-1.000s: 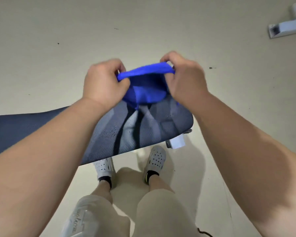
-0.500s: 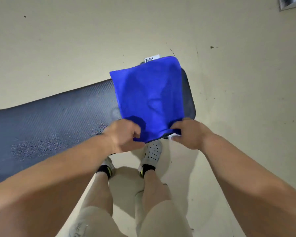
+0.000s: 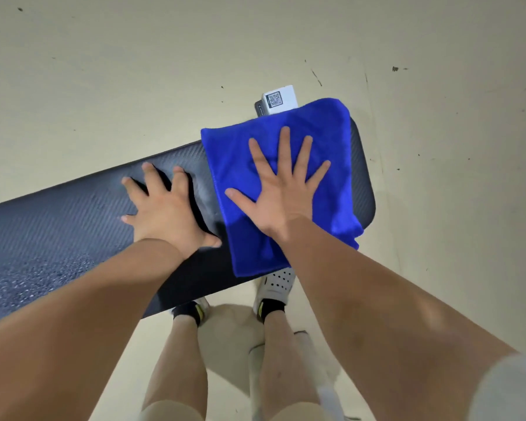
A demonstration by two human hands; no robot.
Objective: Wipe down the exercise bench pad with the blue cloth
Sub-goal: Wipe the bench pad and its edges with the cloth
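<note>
Your right hand (image 3: pixel 281 199) lies palm-down on the cloth (image 3: pixel 331 165), all five fingers straight and spread wide, gripping nothing, simply pressed flat on the fabric. Your left hand (image 3: pixel 167 217) is likewise spread and flat, fingers straight, resting on the bare pad (image 3: pixel 73 226) just left of the cloth; its thumb points right and ends just beside the cloth's left edge, and you cannot tell whether it touches. The cloth is opened out over the right end of the pad, covering it from far edge to near edge: its far edge reaches past the pad's far side, and its near edge hangs over the near side. A strip of the pad's rounded right end shows beyond the cloth's right side. The pad is dark with a woven texture and runs off the picture to the left, where its near part is speckled with small pale spots or droplets. A white tag (image 3: pixel 278 100) with a QR code sticks out past the cloth's far edge. Below the pad's near edge you can see your white shoe (image 3: pixel 278 281) with holes, black socks and bare legs standing on the beige floor (image 3: pixel 134 71).
</note>
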